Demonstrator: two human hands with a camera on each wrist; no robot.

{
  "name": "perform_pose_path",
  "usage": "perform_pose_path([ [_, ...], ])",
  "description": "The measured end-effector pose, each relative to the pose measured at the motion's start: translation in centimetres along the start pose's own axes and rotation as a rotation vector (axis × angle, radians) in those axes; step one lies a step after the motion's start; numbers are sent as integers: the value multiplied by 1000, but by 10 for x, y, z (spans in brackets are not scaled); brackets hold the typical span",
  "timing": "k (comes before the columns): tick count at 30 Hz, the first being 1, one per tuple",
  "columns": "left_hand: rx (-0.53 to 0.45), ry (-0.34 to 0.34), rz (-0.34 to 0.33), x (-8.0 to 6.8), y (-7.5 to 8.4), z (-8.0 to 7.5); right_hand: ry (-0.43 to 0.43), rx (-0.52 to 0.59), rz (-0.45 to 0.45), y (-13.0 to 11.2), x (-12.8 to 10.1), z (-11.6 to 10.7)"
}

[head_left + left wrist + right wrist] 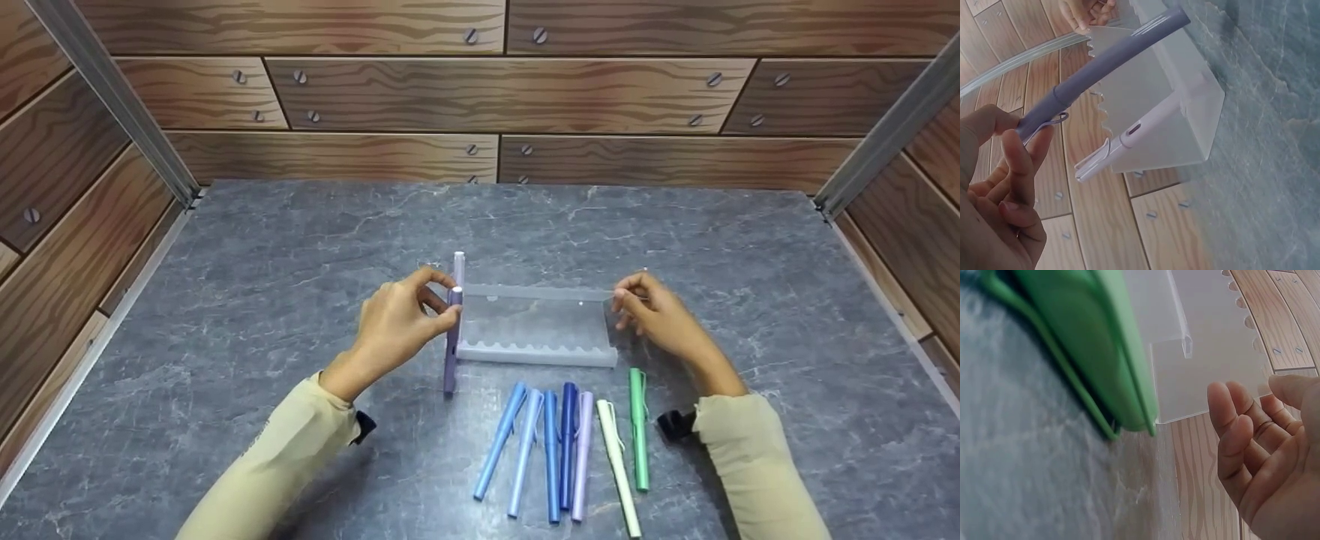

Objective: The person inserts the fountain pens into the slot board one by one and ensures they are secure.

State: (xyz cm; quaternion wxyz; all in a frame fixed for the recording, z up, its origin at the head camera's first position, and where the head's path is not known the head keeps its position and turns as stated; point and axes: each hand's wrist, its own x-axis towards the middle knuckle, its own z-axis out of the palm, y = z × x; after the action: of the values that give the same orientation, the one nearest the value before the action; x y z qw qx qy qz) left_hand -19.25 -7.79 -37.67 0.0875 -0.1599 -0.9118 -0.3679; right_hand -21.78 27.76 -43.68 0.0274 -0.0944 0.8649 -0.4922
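I judge this as racking: left hand (397, 315) pinches purple pen (452, 345), right hand (661, 313) the far-right corner of the rack (536, 355); next, seat the pen.

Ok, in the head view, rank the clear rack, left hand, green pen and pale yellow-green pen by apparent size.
1. Clear rack
2. Left hand
3. Green pen and pale yellow-green pen, unranked: the latter looks slightly longer, but seems nearer the camera.
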Motion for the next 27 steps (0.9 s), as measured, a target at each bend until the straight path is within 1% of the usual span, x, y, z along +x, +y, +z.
perform_pose_path([
  [6, 22, 76, 63, 2, -1, 1, 3, -19, -24, 1, 0, 0],
  [11, 27, 134, 89, 4, 0, 2, -1, -22, -18, 0, -1, -1],
  [18, 17, 196, 131, 7, 4, 4, 8, -23, -14, 1, 1, 0],
  [22, 28, 236, 160, 10, 5, 7, 17, -21, -14, 2, 2, 0],
  [27, 42, 272, 173, 13, 5, 13, 12, -26, -12, 3, 1, 0],
])
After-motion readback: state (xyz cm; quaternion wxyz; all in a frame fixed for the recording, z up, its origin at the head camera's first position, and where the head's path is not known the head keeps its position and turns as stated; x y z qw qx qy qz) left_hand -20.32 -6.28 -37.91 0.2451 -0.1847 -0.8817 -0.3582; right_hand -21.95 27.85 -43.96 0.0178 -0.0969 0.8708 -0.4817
